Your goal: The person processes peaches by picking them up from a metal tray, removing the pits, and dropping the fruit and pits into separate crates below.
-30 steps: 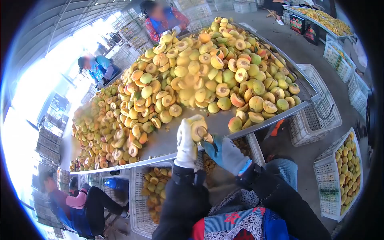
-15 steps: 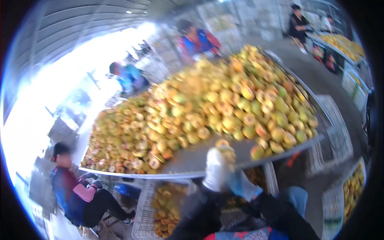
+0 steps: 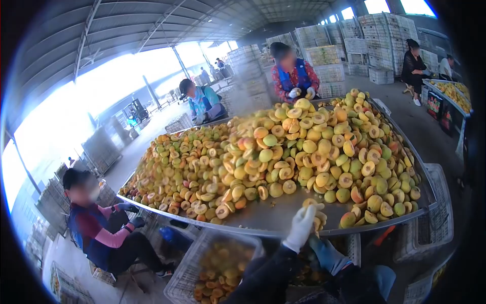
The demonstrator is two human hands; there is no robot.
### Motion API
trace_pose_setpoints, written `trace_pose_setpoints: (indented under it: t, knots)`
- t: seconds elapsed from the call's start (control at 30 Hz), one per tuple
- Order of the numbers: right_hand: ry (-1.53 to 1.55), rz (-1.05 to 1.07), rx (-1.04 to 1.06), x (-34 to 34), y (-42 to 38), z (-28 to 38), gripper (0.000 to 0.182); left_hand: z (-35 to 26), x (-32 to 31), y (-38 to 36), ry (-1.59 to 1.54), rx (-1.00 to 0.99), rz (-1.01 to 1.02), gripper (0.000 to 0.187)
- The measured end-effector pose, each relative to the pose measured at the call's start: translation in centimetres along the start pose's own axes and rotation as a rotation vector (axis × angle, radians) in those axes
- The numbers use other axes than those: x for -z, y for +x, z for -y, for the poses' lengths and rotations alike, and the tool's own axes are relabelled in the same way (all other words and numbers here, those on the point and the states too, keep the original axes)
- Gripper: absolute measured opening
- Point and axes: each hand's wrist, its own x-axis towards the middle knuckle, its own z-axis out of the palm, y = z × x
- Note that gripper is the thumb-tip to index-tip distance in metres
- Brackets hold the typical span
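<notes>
A wide metal table [image 3: 288, 207] carries a large heap of yellow-orange peach halves [image 3: 324, 157], many with cut faces or pit hollows showing. At the table's near edge, my left hand [image 3: 301, 228] in a white glove is closed on peach halves [image 3: 319, 219] at its fingertips. Just below and to the right is my right hand [image 3: 329, 256] in a blue glove. Its fingers look drawn together under the fruit, and whatever they hold is hidden. Below the table edge, a plastic crate [image 3: 187, 268] contains more peach halves.
Another crate [image 3: 356, 248] sits under the table by my knees, and stacked crates [image 3: 435, 223] stand at its right end. A seated person [image 3: 96, 223] is at the left; two people [image 3: 293, 76] [image 3: 205, 104] work across the table. Crate stacks [image 3: 374, 45] line the back.
The head view has shifted and sharpened, so the table and hands sit farther right in the picture. Both hands stay close together at the table edge, the left still with fruit.
</notes>
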Motion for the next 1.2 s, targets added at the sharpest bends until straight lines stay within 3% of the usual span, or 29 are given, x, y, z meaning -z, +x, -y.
trace_pose_setpoints:
  t: [0.17,0.2,0.3,0.4,0.5,0.6,0.63,0.73,0.87,0.93,1.0,1.07,1.13,1.2]
  knots:
    - [0.012,0.120,-0.121,0.2,-0.9,0.7,0.049,1.0,1.0,-0.2,0.189,-0.075,0.107,0.041]
    - [0.045,0.140,-0.144,0.2,-1.0,0.7,0.049,1.0,1.0,-0.2,0.123,-0.061,0.122,0.042]
    - [0.586,0.581,-0.307,1.7,-0.8,0.6,0.048,0.3,0.5,-0.6,-0.104,-0.020,0.181,0.043]
    - [0.639,0.609,-0.305,1.6,-1.2,1.1,0.046,-1.1,-0.3,-1.3,-0.347,0.056,0.203,0.044]
    - [0.057,0.215,-0.139,0.8,-1.4,1.5,0.042,-0.2,-0.1,-1.1,-0.505,0.173,0.136,0.045]
    - [-0.393,-0.016,0.613,0.2,0.3,-1.1,0.040,-0.1,0.5,-0.5,-0.645,0.148,0.111,0.041]
    - [-0.463,0.035,0.487,0.6,-0.1,-0.8,0.037,-0.3,1.1,-0.1,-0.720,0.132,0.141,0.036]
    - [-0.808,-0.024,0.478,1.6,0.5,-2.5,0.037,-1.9,3.2,-0.6,-0.521,0.096,-0.118,0.032]
    - [-1.294,-0.104,0.342,4.2,1.1,-6.4,0.045,-6.1,9.0,-3.9,-0.411,0.057,-0.241,0.034]
    - [-1.181,-0.249,0.339,3.4,0.1,-4.2,0.040,-7.4,11.6,-7.4,-0.210,-0.044,-0.579,0.031]
    - [-1.139,-0.324,0.441,3.3,-0.5,-3.6,0.039,-7.0,16.4,-10.8,0.244,-0.111,-0.653,0.020]
    - [-1.048,-0.344,0.525,3.2,-0.7,-3.7,0.037,-4.2,23.4,-12.4,1.182,-0.228,-0.870,0.019]
    - [-1.104,-0.259,0.374,2.6,-1.6,-2.2,0.042,-4.3,24.6,-11.8,1.133,-0.399,-0.911,0.019]
    - [-1.097,-0.210,0.374,2.7,-1.7,-2.1,0.042,-7.5,18.8,-9.6,1.097,-0.363,-0.827,0.019]
